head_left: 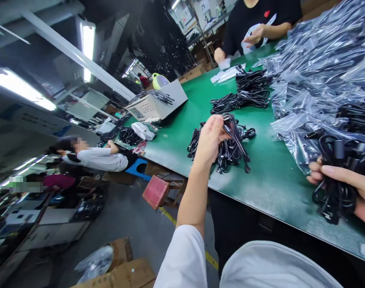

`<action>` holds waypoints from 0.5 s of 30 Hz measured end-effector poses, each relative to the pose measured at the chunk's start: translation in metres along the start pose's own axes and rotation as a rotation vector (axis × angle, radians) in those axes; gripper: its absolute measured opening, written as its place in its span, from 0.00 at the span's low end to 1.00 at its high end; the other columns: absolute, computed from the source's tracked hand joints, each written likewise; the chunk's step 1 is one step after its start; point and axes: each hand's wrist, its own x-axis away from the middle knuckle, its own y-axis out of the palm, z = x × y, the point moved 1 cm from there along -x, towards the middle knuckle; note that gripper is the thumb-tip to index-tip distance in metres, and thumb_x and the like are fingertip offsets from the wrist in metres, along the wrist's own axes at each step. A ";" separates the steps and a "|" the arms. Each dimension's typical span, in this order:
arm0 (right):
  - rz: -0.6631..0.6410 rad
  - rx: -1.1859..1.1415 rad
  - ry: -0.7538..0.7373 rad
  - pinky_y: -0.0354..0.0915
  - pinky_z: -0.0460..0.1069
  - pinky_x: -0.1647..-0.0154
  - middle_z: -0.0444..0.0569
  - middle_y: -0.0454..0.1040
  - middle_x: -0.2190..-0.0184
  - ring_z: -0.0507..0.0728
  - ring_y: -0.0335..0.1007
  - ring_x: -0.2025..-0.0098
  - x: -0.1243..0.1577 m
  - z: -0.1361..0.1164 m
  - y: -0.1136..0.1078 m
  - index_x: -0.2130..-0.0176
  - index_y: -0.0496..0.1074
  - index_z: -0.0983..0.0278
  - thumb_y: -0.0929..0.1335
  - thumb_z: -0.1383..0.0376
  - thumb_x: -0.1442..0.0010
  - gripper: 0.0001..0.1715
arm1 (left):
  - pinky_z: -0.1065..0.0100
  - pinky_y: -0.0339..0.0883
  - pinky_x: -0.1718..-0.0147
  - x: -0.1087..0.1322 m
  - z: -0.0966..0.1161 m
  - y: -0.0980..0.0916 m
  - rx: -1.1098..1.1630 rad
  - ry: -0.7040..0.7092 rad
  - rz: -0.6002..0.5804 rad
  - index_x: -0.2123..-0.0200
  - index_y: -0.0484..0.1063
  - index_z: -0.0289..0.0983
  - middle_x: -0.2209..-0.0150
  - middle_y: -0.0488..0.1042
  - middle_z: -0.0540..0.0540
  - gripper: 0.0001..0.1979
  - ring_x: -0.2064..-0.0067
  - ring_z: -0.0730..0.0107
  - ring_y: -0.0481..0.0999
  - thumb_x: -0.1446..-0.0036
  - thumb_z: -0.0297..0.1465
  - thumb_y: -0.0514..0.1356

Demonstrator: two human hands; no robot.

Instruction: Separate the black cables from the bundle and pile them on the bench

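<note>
My left hand (209,140) is raised over the green table (269,180), its fingers closed on a black cable bundle (235,138) that hangs above a heap of coiled black cables (227,154). At the right edge my right hand (347,182) grips another bunch of coiled black cables (335,192) close to the table's near edge. Both bundles look like tied cords with plugs.
A big pile of clear bags with cables (323,68) fills the table's right side. More cable heaps (242,94) lie further along. A person in black (257,24) works at the far end, another in white (101,158) sits left. A red stool (155,192) and cardboard boxes (125,272) stand on the floor.
</note>
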 end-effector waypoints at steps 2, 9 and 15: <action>-0.110 -0.017 0.056 0.81 0.49 0.56 0.57 0.84 0.48 0.70 0.83 0.50 0.011 -0.005 0.008 0.58 0.87 0.57 0.84 0.55 0.64 0.30 | 0.69 0.78 0.64 0.019 -0.008 0.033 0.142 -0.058 -0.132 0.60 0.68 0.41 0.65 0.74 0.50 0.21 0.65 0.74 0.78 0.36 0.53 0.61; -0.291 0.058 0.065 0.79 0.48 0.59 0.49 0.87 0.63 0.60 0.84 0.64 0.030 -0.005 0.008 0.66 0.87 0.55 0.84 0.54 0.56 0.16 | 0.66 0.76 0.56 0.065 -0.029 0.097 0.448 -0.273 -0.361 0.57 0.70 0.39 0.61 0.75 0.48 0.28 0.60 0.71 0.77 0.47 0.55 0.70; -0.338 0.146 0.161 0.77 0.47 0.63 0.53 0.86 0.67 0.61 0.83 0.64 0.028 0.003 0.003 0.67 0.88 0.59 0.80 0.50 0.50 0.17 | 0.68 0.73 0.62 0.073 -0.048 0.093 0.561 -0.364 -0.360 0.61 0.69 0.38 0.66 0.75 0.51 0.29 0.68 0.76 0.73 0.59 0.44 0.79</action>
